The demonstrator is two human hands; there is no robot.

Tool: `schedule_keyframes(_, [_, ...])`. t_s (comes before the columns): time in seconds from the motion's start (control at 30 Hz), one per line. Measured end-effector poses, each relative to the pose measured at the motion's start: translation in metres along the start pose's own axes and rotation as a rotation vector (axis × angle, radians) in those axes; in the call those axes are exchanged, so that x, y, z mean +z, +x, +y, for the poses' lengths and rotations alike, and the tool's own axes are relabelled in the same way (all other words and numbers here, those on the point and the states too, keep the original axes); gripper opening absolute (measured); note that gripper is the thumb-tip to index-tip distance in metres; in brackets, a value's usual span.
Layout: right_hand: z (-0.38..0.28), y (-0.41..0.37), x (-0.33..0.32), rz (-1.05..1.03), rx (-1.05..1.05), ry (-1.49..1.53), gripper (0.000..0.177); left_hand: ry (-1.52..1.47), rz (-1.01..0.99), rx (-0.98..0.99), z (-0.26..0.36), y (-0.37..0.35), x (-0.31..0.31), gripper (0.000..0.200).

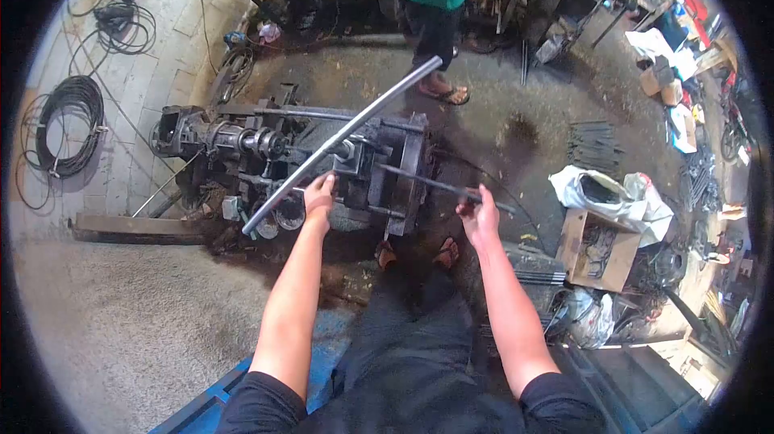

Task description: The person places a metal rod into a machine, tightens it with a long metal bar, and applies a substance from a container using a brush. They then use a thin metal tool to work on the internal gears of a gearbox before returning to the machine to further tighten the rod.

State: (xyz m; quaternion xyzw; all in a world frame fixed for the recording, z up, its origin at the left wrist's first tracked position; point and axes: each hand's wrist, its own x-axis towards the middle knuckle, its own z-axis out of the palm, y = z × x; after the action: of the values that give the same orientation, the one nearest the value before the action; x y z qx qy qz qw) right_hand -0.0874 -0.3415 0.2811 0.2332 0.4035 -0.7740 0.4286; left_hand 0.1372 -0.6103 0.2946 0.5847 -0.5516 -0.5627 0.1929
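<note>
Left hand [318, 194] should, I judge, pull the long shiny lever [355, 132] smoothly while the right hand [480, 214] holds the thin dark rod [427, 181] level in the black machine [234, 139] at the centre of the frame. The left hand is closed around the lever's lower part. The right hand is closed on the rod, right of centre.

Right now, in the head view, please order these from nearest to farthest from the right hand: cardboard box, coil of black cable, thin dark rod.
1. The thin dark rod: gripped in the right hand.
2. The cardboard box: on the floor, to its right.
3. The coil of black cable: far left, on the paving.
</note>
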Motion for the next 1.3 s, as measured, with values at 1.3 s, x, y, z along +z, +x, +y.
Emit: schedule_keyframes(1.3, [0.031,0.042,0.048,0.173,0.03,-0.113,0.032,0.404,-0.106,0.026,0.012,0.046,0.006,0.02])
